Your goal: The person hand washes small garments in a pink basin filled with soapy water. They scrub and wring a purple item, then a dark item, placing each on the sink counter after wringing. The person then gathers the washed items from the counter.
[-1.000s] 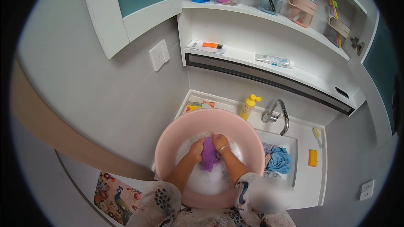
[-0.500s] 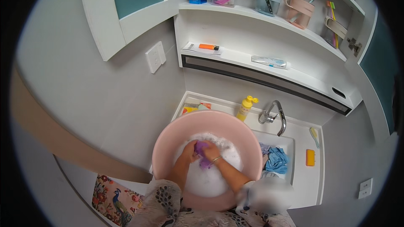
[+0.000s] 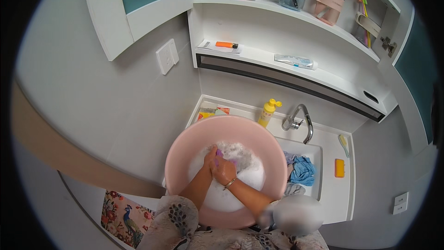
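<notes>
A large pink basin point(image 3: 178, 157) stands in front of me, partly filled with white suds point(image 3: 249, 176). Inside it, just over the foam, my left hand point(image 3: 211, 158) and my right hand point(image 3: 224, 170) are pressed together around a purple cloth point(image 3: 218, 153). Both sets of fingers are closed on the cloth, and only small purple bits show between and beyond them. The right hand, with a bracelet point(image 3: 230, 183) at its wrist, covers most of the cloth. Its exact kind cannot be made out.
Right of the basin, a white sink point(image 3: 317, 157) holds blue and grey clothes point(image 3: 303, 171) beneath a chrome faucet point(image 3: 307, 125). A yellow bottle point(image 3: 267, 113) stands behind the basin. On the right counter lie an orange soap bar point(image 3: 339, 168) and a brush point(image 3: 343, 146). An open cabinet point(image 3: 277, 32) hangs above.
My right hand has moved left and closed over the purple cloth against my left hand. The cloth, which hung lower between the hands, is now mostly hidden. The view has shifted slightly.
</notes>
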Demonstrator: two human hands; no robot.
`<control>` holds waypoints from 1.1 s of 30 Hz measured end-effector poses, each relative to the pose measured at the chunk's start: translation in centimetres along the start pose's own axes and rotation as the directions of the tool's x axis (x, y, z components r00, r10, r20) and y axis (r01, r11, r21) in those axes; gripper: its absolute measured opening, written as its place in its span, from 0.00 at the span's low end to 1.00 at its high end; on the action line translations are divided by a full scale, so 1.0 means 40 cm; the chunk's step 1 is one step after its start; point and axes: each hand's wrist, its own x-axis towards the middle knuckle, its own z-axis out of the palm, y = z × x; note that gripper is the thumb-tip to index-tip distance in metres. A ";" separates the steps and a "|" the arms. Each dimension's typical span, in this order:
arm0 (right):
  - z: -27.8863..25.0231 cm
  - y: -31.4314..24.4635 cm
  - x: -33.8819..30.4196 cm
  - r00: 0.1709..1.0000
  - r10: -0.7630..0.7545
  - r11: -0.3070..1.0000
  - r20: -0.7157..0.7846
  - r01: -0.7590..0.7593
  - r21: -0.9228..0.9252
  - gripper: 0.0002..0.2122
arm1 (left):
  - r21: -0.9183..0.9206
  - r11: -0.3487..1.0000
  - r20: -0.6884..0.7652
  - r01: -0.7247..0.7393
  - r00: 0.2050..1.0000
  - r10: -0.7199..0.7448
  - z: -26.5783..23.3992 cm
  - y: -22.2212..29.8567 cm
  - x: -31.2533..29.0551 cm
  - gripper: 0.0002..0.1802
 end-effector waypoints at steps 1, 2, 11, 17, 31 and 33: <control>0.017 0.037 0.030 0.999 0.052 0.998 0.000 -0.052 -0.026 0.17 | 0.035 0.999 0.013 0.040 0.999 -0.041 -0.003 -0.008 0.004 0.16; 0.030 0.064 0.059 0.995 0.095 0.994 0.000 -0.095 -0.055 0.18 | 0.063 0.996 0.023 0.070 0.997 -0.072 0.014 0.005 -0.027 0.15; 0.075 0.273 0.079 0.961 0.274 0.936 0.035 -0.274 0.221 0.17 | 0.501 0.783 0.096 -0.368 0.923 0.372 -0.153 -0.023 0.107 0.18; 0.089 0.331 0.096 0.935 0.341 0.937 0.093 -0.347 0.051 0.12 | 0.987 0.012 0.150 -0.161 0.940 0.308 -0.201 -0.025 0.103 0.20; -0.026 0.131 0.092 0.946 0.287 0.958 -0.150 -0.283 0.044 0.20 | 0.103 0.995 0.150 -0.006 0.989 -0.009 0.014 -0.043 0.013 0.21; -0.005 0.116 0.074 0.974 0.113 0.993 -0.197 -0.115 -0.001 0.20 | 0.036 0.998 0.148 0.051 0.987 -0.056 0.028 -0.038 0.017 0.21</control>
